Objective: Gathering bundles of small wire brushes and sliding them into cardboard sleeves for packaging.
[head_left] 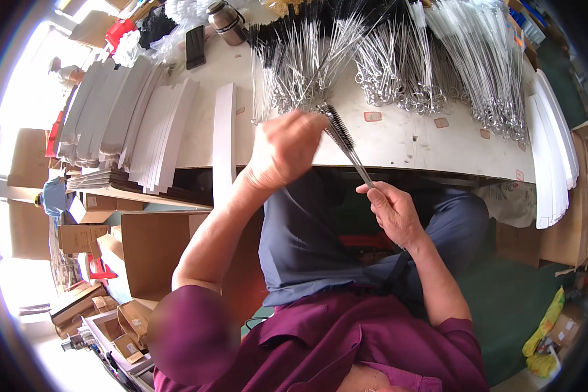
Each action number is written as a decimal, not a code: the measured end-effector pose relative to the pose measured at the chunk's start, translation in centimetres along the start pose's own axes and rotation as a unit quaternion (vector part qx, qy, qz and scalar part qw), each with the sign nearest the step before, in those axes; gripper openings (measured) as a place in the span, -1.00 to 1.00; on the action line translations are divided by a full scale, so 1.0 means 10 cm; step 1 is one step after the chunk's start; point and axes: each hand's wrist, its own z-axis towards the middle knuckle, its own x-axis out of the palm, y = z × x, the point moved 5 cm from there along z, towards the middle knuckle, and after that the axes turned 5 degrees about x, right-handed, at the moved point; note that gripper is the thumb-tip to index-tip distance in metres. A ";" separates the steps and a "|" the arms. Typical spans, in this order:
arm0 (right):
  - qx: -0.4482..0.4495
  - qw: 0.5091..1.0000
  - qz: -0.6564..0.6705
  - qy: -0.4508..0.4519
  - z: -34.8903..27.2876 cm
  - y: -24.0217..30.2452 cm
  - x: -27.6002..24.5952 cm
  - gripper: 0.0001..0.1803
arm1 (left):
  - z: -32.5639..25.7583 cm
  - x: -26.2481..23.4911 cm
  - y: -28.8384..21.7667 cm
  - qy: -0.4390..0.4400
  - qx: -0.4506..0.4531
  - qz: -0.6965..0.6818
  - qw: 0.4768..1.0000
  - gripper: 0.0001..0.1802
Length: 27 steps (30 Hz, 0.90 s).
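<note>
My right hand point(395, 212) is closed around the wire stems of a few thin wire brushes point(341, 134) with black bristles. The brushes slant up and left from it, over the table's near edge. My left hand point(284, 150) is curled closed right beside the bristle ends, slightly blurred; what its fingers pinch is hidden. Beyond my hands, a bunch of black-bristled wire brushes point(300, 72) lies on the table point(398, 140) with loop ends toward me. More looped wire brushes point(405, 72) and a pale-bristled bunch point(483, 72) lie to the right.
Stacks of flat white cartons point(114, 111) stand at the table's left, with one long white strip point(224, 134) nearer the middle. More white cartons point(552, 150) rest at the right edge. A phone point(195, 48) and a metal flask point(227, 23) lie at the back. Cardboard boxes point(157, 251) stand lower left.
</note>
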 end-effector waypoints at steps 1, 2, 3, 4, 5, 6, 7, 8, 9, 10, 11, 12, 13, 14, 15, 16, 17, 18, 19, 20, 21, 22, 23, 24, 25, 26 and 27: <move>-0.010 1.000 -0.024 -0.015 0.00 0.00 -0.01 -0.69 | 0.00 -0.02 -0.15 0.031 0.048 0.032 0.998 -0.71; -0.020 0.998 -0.048 -0.030 0.00 0.00 -0.02 -0.70 | -0.05 0.02 -0.19 0.045 0.069 0.042 0.996 -0.70; -0.017 0.998 -0.048 -0.024 0.00 -0.02 -0.02 -0.70 | -0.12 0.05 -0.23 0.060 0.088 0.053 0.993 -0.69; -0.032 0.996 -0.080 -0.033 0.00 -0.02 -0.03 -0.70 | -0.17 0.06 -0.24 0.091 0.079 0.060 0.991 -0.68; -0.047 0.992 -0.112 -0.041 0.01 -0.02 -0.03 -0.70 | -0.23 0.02 -0.26 0.093 0.072 0.062 0.991 -0.68; -0.075 0.988 -0.128 -0.052 0.00 -0.01 -0.02 -0.71 | -0.28 -0.08 -0.23 0.063 0.025 0.073 0.995 -0.66; -0.072 0.989 -0.124 -0.044 -0.01 -0.01 -0.02 -0.71 | -0.35 -0.19 -0.20 0.033 -0.023 0.085 0.996 -0.65; -0.069 0.986 -0.143 -0.056 -0.04 0.00 -0.06 -0.70 | -0.45 -0.30 -0.07 -0.003 -0.089 0.121 0.989 -0.58; -0.066 0.982 -0.162 -0.069 -0.06 0.02 -0.09 -0.70 | -0.54 -0.46 0.07 0.006 -0.188 0.153 0.970 -0.59; -0.033 0.988 -0.137 -0.061 -0.07 0.00 -0.12 -0.69 | -0.65 -0.58 0.23 0.035 -0.264 0.188 0.945 -0.54; -0.018 0.989 -0.133 -0.063 -0.07 -0.04 -0.14 -0.68 | -0.79 -0.70 0.37 0.062 -0.337 0.222 0.913 -0.48; -0.019 0.989 -0.135 -0.062 -0.07 -0.08 -0.16 -0.67 | -0.97 -0.75 0.48 0.095 -0.365 0.254 0.890 -0.42; -0.021 0.989 -0.136 -0.058 -0.06 -0.11 -0.16 -0.67 | -1.11 -0.82 0.54 0.129 -0.392 0.288 0.864 -0.35; -0.021 0.990 -0.134 -0.050 -0.04 -0.12 -0.14 -0.67 | -1.29 -0.87 0.64 0.213 -0.469 0.265 0.815 -0.23; -0.026 0.989 -0.136 -0.052 -0.03 -0.12 -0.12 -0.67 | -1.33 -0.90 0.62 0.215 -0.471 0.267 0.813 -0.23; -0.030 0.988 -0.139 -0.054 -0.03 -0.13 -0.11 -0.67 | -1.39 -0.91 0.60 0.237 -0.488 0.253 0.801 -0.20; -0.029 0.989 -0.138 -0.051 -0.02 -0.13 -0.09 -0.67 | -1.45 -0.90 0.58 0.258 -0.503 0.239 0.789 -0.17; -0.030 0.988 -0.141 -0.046 0.01 -0.12 -0.07 -0.67 | -1.48 -0.90 0.58 0.257 -0.518 0.222 0.785 -0.19; -0.030 0.988 -0.145 -0.041 0.02 -0.12 -0.05 -0.66 | -1.51 -0.88 0.62 0.257 -0.520 0.222 0.784 -0.19; -0.029 0.988 -0.145 -0.039 0.02 -0.12 -0.03 -0.66 | -1.55 -0.87 0.67 0.246 -0.528 0.220 0.782 -0.26; -0.037 0.986 -0.156 -0.039 0.02 -0.11 -0.01 -0.66 | -1.54 -0.86 0.69 0.234 -0.536 0.217 0.782 -0.32; -0.044 0.984 -0.166 -0.038 0.02 -0.10 0.00 -0.66 | -1.50 -0.88 0.68 0.214 -0.534 0.217 0.789 -0.51; -0.043 0.984 -0.167 -0.037 0.01 -0.10 -0.01 -0.66 | -1.52 -0.90 0.68 0.213 -0.535 0.217 0.788 -0.51; -0.045 0.983 -0.174 -0.032 0.00 -0.10 0.00 -0.66 | -1.59 -0.94 0.70 0.128 -0.595 0.076 0.790 -0.50; -0.046 0.982 -0.182 -0.027 -0.01 -0.09 0.01 -0.65 | -1.66 -0.98 0.71 0.038 -0.637 -0.067 0.767 -0.50; -0.046 0.982 -0.181 -0.023 -0.01 -0.07 0.02 -0.65 | -1.68 -0.98 0.74 -0.012 -0.643 -0.204 0.738 -0.47; -0.016 0.987 -0.162 -0.011 -0.03 -0.08 0.03 -0.65 | -1.65 -0.99 0.73 -0.014 -0.645 -0.202 0.737 -0.47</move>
